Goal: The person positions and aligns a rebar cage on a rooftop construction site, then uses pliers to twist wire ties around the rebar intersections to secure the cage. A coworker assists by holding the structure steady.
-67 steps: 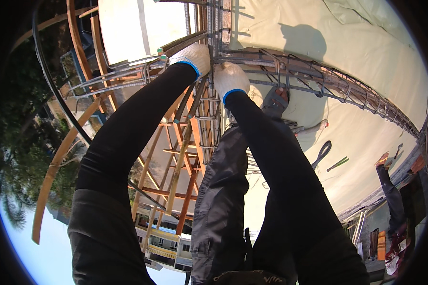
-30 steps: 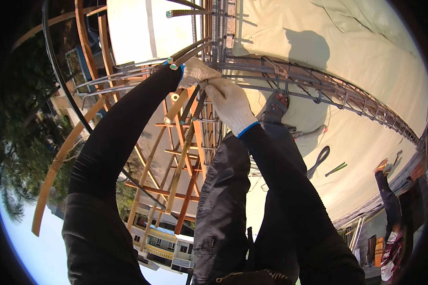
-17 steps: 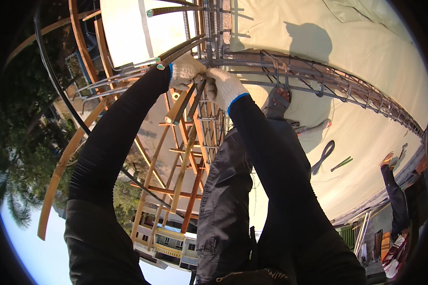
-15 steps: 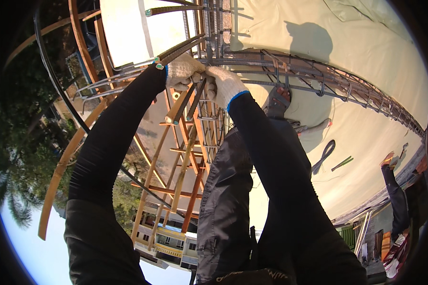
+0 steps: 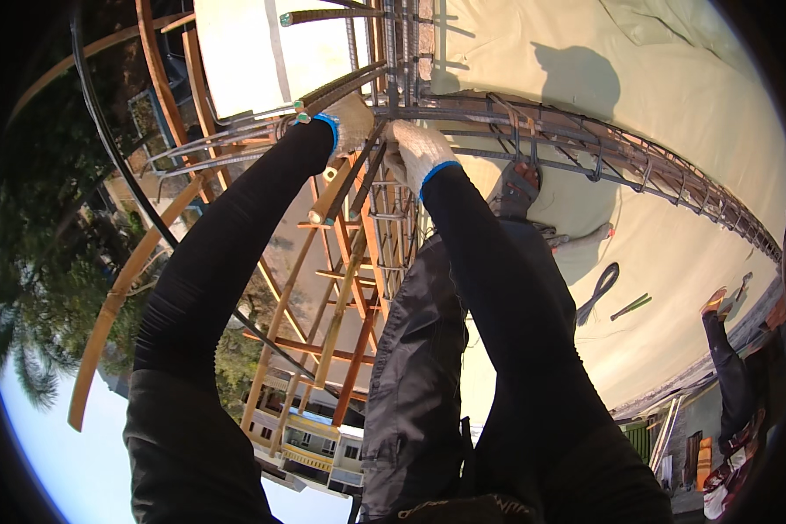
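Head view looks down past two black sleeves to a rebar cage (image 5: 533, 144) at the top centre of the frame, where both hands meet. The left hand (image 5: 348, 122), in a white glove with a blue cuff, is closed around a bar (image 5: 341, 87) that slants from the upper middle down to the left; its long axis runs from upper right to lower left, roughly in line with the left forearm. The right hand (image 5: 419, 150), gloved the same way, sits just right of it and a little lower, fingers curled onto the cage's bars where upright rods (image 5: 393, 52) cross the horizontal ones; whether it grips a bar or a small tool I cannot tell. The two hands are near each other but apart, with the crossing of bars between them and slightly above. The cage itself curves away to the right edge of the frame, lying along a pale slab (image 5: 672, 105). Below the hands, wooden scaffolding (image 5: 341, 288) drops toward the lower middle. A dark looped tie (image 5: 598, 293) and a green-handled tool (image 5: 630, 306) lie on the slab, well right of the hands. Another person's leg (image 5: 729, 358) shows at the right edge.
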A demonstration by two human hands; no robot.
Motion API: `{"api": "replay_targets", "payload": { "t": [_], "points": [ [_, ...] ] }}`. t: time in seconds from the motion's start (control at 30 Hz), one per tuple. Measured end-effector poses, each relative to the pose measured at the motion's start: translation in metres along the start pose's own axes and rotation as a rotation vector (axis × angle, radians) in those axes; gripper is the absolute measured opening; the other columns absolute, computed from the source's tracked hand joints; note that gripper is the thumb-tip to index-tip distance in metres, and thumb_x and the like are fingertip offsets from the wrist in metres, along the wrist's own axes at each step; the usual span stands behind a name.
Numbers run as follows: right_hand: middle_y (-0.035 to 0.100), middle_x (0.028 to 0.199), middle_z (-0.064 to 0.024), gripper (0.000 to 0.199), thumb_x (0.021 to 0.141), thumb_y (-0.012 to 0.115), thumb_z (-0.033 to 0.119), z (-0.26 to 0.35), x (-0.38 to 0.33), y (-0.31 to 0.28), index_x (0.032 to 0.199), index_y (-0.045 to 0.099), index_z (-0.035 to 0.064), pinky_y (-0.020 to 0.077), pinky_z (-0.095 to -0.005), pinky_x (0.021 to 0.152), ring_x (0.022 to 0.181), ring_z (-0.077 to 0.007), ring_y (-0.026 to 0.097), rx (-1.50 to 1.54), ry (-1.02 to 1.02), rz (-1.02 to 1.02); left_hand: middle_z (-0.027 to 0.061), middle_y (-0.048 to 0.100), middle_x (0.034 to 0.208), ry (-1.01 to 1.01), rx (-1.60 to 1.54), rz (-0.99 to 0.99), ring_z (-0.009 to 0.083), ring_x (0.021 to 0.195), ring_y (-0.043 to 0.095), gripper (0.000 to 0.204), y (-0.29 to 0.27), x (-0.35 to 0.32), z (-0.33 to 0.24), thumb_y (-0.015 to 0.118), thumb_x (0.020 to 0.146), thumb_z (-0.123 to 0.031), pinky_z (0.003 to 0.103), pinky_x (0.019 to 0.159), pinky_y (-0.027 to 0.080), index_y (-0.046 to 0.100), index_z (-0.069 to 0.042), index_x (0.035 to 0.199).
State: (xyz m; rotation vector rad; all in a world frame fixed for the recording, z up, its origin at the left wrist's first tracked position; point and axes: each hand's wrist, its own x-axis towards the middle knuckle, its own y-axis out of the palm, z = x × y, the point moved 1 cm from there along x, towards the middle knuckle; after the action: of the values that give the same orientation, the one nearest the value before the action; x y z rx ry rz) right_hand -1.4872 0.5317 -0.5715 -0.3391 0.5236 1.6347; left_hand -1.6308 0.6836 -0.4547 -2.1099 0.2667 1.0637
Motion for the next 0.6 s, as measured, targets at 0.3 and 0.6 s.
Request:
{"api": "replay_targets", "payload": {
  "t": [0.3,0.6],
  "points": [
    [0.063,0.086,-0.0079,0.007,0.097,0.060,0.008,0.132,-0.017,-0.028,0.099,0.063,0.0021,0.0500,-0.0326,0.064,0.068,-0.0133,0.057,0.663,0.866,0.116,0.0080,0.072,0.096,-0.815,-1.331,-0.215,0.0183,0.082,0.067,0.047,0.007,-0.035,-0.039,0.068,0.103,-0.042,0.036,0.073,0.054,0.079,-0.001,0.122],
    [0.060,0.076,-0.0083,0.005,0.092,0.064,0.006,0.127,0.026,-0.047,0.091,0.059,0.0042,0.0483,-0.0363,0.063,0.069,-0.0225,0.061,-0.715,-0.085,0.571,0.0194,0.080,0.122,-0.728,-0.711,-0.212,0.0389,0.115,0.076,0.042,-0.012,-0.042,-0.058,0.061,0.104,-0.041,0.050,0.102,0.059,0.081,-0.009,0.122]
  ]
}}
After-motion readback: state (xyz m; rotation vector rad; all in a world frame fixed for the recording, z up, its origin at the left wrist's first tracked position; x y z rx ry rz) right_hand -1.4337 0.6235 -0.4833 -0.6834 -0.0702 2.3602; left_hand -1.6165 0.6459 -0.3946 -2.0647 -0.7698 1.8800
